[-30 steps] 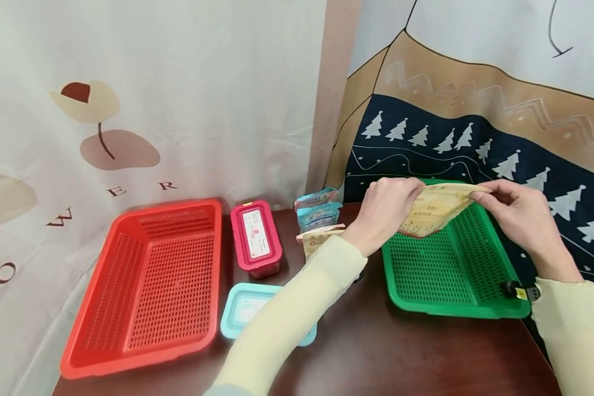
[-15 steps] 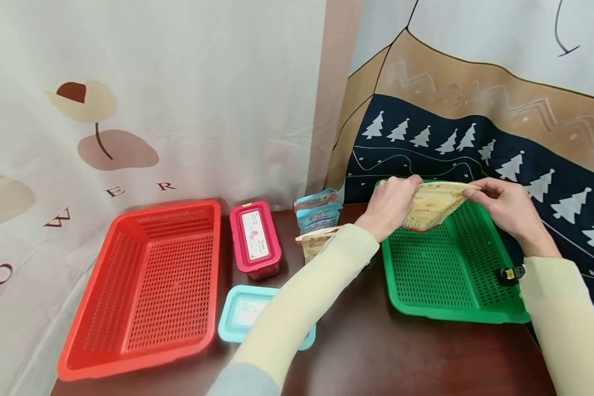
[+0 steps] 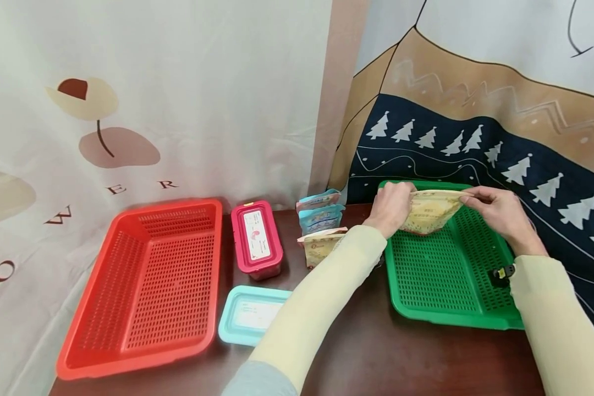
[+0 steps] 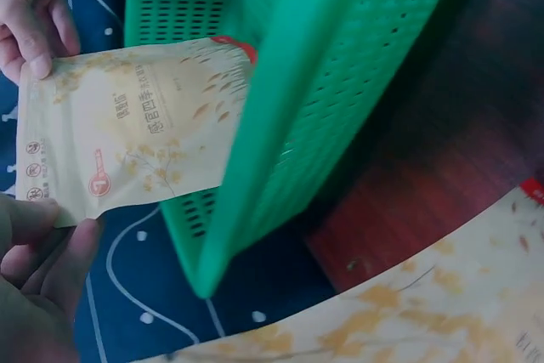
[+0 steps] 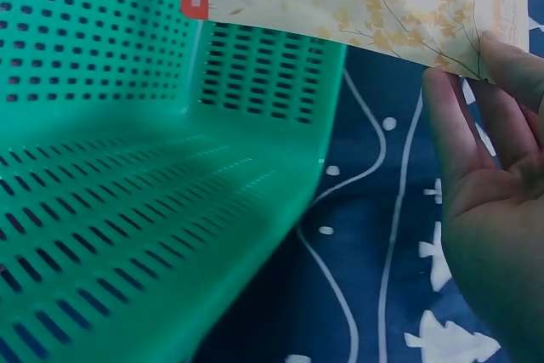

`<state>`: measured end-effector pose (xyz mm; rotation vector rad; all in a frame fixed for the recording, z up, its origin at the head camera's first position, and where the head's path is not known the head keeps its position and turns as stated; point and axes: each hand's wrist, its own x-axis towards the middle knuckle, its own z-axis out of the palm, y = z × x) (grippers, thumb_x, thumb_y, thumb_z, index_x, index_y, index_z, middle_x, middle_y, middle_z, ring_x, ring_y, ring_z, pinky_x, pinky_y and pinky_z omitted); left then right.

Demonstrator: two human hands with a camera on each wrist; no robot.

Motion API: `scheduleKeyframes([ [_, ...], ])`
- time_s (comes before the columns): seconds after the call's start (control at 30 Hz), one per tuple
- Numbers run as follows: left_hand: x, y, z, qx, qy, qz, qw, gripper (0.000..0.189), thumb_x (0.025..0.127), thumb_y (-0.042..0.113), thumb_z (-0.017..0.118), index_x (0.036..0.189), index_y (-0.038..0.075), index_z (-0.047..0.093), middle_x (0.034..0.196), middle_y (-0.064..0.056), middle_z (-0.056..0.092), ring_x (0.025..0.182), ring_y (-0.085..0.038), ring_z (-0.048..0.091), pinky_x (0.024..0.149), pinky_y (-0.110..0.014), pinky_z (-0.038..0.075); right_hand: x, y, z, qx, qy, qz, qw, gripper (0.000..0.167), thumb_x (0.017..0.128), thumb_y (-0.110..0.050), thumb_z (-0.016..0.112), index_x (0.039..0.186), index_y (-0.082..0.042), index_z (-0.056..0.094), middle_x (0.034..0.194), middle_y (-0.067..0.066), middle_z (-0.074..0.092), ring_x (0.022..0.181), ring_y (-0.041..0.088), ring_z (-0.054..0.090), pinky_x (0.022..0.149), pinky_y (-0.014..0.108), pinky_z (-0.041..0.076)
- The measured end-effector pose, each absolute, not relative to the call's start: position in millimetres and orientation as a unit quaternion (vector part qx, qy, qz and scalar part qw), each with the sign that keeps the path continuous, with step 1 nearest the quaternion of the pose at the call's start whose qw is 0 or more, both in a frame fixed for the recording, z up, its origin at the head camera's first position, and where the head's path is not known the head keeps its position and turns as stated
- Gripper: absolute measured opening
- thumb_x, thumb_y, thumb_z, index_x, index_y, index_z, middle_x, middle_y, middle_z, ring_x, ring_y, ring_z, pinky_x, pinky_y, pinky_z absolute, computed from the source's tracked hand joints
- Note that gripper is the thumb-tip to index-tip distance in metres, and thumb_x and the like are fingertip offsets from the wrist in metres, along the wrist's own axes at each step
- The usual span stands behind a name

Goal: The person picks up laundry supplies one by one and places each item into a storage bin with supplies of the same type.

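1. The step in hand looks like setting the cream pouch (image 3: 432, 212) down into the green basket (image 3: 428, 280), at the basket's far end.
2. The grip is narrow on both sides: the left hand (image 3: 392, 204) and the right hand (image 3: 500, 212) each pinch one top corner between thumb and fingers, so the top edge is stretched between them.
3. The pouch hangs with its red-trimmed lower end inside the rim; whether that end touches the basket's floor or wall, I cannot tell.
4. To do this well, both hands should come down evenly, so the lower end meets the floor flat rather than on one corner.
5. The pinch should stay light and the pull gentle; tugging the corners apart could crease the packet. Best let go only once the base bears the weight, or it may slump.
6. As for direction, the top edge faces up and runs nearly level from hand to hand, while the red end points down, set slightly leftward in the head view. A printed face is turned toward the wearer.
7. The long axis appears to run from the pinched edge to the red end, close to upright; the left wrist view shows this length best, though the rim hides part of it.
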<state>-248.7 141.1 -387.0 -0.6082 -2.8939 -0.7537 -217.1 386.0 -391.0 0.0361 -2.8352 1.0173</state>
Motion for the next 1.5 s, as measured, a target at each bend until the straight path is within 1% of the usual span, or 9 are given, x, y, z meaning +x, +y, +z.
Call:
scheduleKeyframes([
  [0.3,-247,146,-400,-0.184,-0.952,-0.241,0.038,0.029,0.101,0.006,0.064,0.117,0.025,0.078,0.105,0.007,0.075,0.082,-0.007,0.065,0.073,-0.020,0.054,-226,386,-409,0.004,-0.939,0.343,0.037,0.043,0.105,-0.039,0.061,0.121,0.000,0.073,0.103,-0.002,0.071,0.084,0.009,0.054,0.065,0.023,0.042],
  [0.4,-246,145,-403,-0.184,-0.953,-0.240,0.028,0.028,0.101,0.005,0.064,0.116,0.024,0.079,0.104,0.005,0.075,0.080,-0.009,0.065,0.072,-0.020,0.054,-227,384,-413,0.006,-0.936,0.351,0.016,0.044,0.107,-0.038,0.058,0.126,0.000,0.070,0.113,0.010,0.070,0.090,0.017,0.056,0.068,0.025,0.043],
  [0.57,-244,140,-403,-0.187,-0.949,-0.255,0.000,0.038,0.105,0.015,0.062,0.142,0.023,0.065,0.122,0.005,0.072,0.078,-0.011,0.067,0.067,-0.021,0.054,-226,378,-408,0.012,-0.928,0.371,-0.029,0.055,0.107,-0.045,0.052,0.143,-0.004,0.057,0.139,0.023,0.057,0.117,0.036,0.053,0.091,0.047,0.046],
  [0.7,-238,138,-395,-0.206,-0.939,-0.275,-0.013,0.051,0.105,0.030,0.064,0.154,0.023,0.051,0.146,0.006,0.058,0.103,-0.011,0.068,0.082,-0.022,0.055,-223,372,-398,0.021,-0.927,0.372,-0.040,0.061,0.107,-0.044,0.053,0.152,-0.004,0.047,0.150,0.026,0.047,0.132,0.043,0.044,0.102,0.064,0.038],
  [0.8,-231,136,-386,-0.235,-0.936,-0.263,-0.001,0.057,0.103,0.037,0.064,0.156,0.022,0.047,0.159,0.003,0.046,0.133,-0.013,0.055,0.105,-0.026,0.047,-219,366,-390,0.031,-0.934,0.355,-0.038,0.064,0.107,-0.042,0.053,0.156,-0.003,0.041,0.152,0.029,0.045,0.132,0.047,0.044,0.101,0.066,0.039],
  [0.9,-222,130,-375,-0.251,-0.936,-0.245,0.015,0.061,0.103,0.044,0.062,0.157,0.023,0.044,0.163,0.001,0.039,0.148,-0.016,0.039,0.118,-0.034,0.037,-213,361,-382,0.042,-0.941,0.334,-0.034,0.067,0.107,-0.042,0.053,0.159,-0.004,0.036,0.152,0.030,0.043,0.125,0.049,0.050,0.096,0.066,0.042],
  [1.03,-209,118,-361,-0.253,-0.936,-0.242,0.031,0.065,0.102,0.051,0.059,0.159,0.026,0.041,0.166,0.002,0.033,0.153,-0.019,0.030,0.121,-0.046,0.032,-202,353,-372,0.048,-0.950,0.310,-0.011,0.068,0.106,-0.045,0.054,0.160,-0.007,0.036,0.154,0.030,0.041,0.118,0.049,0.052,0.093,0.066,0.042],
  [1.3,-181,80,-339,-0.265,-0.919,-0.286,0.062,0.074,0.100,0.059,0.058,0.162,0.027,0.035,0.170,0.002,0.025,0.157,-0.020,0.020,0.124,-0.055,0.021,-174,339,-361,0.057,-0.941,0.329,0.051,0.062,0.106,-0.042,0.057,0.156,-0.008,0.043,0.166,0.017,0.032,0.145,0.050,0.034,0.107,0.073,0.032],
  [1.5,-166,49,-335,-0.266,-0.903,-0.326,0.086,0.076,0.098,0.056,0.061,0.162,0.024,0.036,0.170,-0.002,0.026,0.157,-0.027,0.021,0.122,-0.063,0.018,-154,331,-360,0.041,-0.930,0.357,0.075,0.061,0.106,-0.040,0.056,0.158,-0.012,0.042,0.166,0.015,0.032,0.148,0.047,0.031,0.112,0.071,0.028],
])
